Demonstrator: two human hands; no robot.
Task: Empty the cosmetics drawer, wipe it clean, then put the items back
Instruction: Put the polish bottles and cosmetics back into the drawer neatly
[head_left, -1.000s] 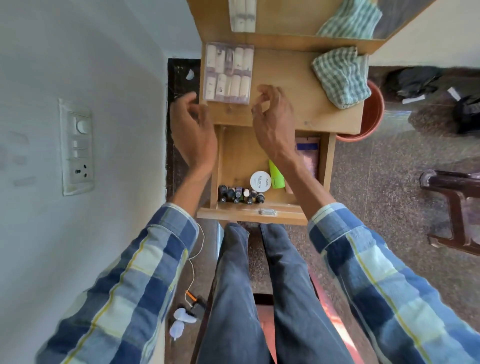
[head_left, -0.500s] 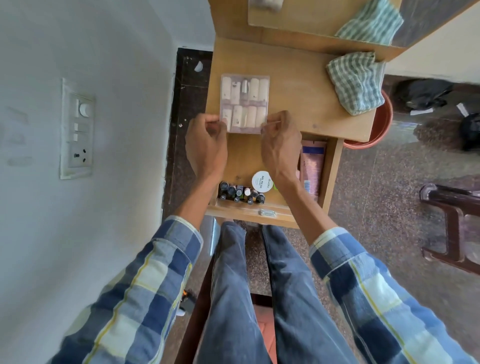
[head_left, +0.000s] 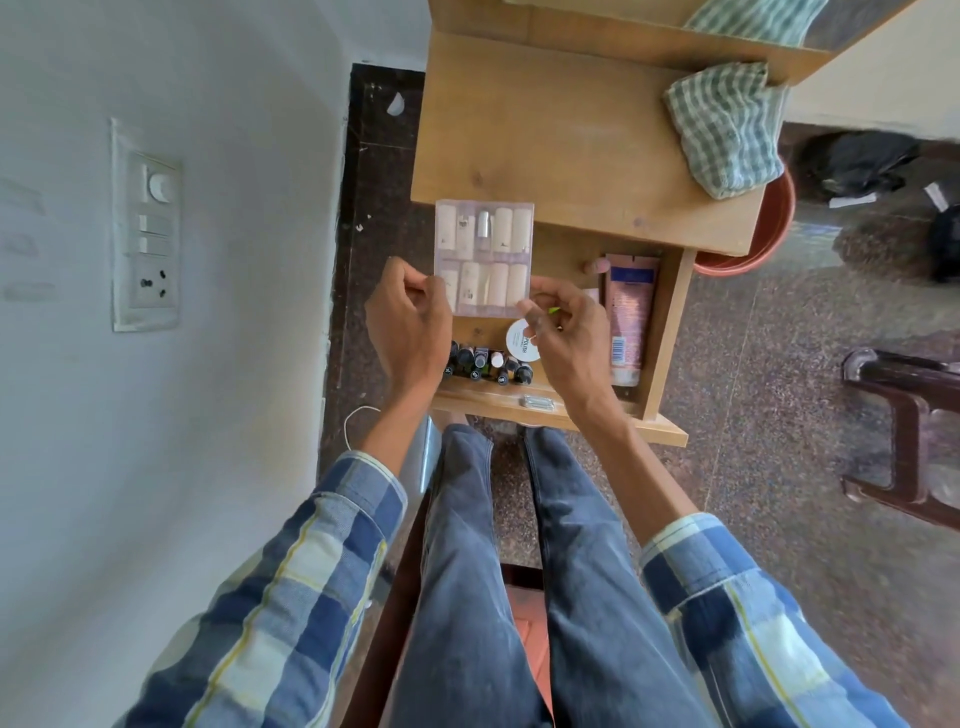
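Observation:
A clear plastic case (head_left: 484, 257) of several pale tubes hangs above the open wooden drawer (head_left: 667, 332). My left hand (head_left: 410, 317) pinches its near left corner and my right hand (head_left: 569, 330) pinches its near right corner. Inside the drawer a row of small dark bottles (head_left: 488, 366) lines the front wall, with a round white jar (head_left: 522, 340) behind them and a pink tube (head_left: 628, 317) along the right side. A checked cloth (head_left: 727, 130) lies on the tabletop (head_left: 561, 145) at the right. My right hand hides a green item almost entirely.
A white wall with a switch panel (head_left: 146, 223) is close on the left. A red-brown bucket (head_left: 769, 228) stands behind the table's right edge. A dark chair (head_left: 904, 431) is on the floor to the right. My legs are under the drawer.
Both hands took hold of the clear case on the tabletop and carried it toward me; it is now over the drawer.

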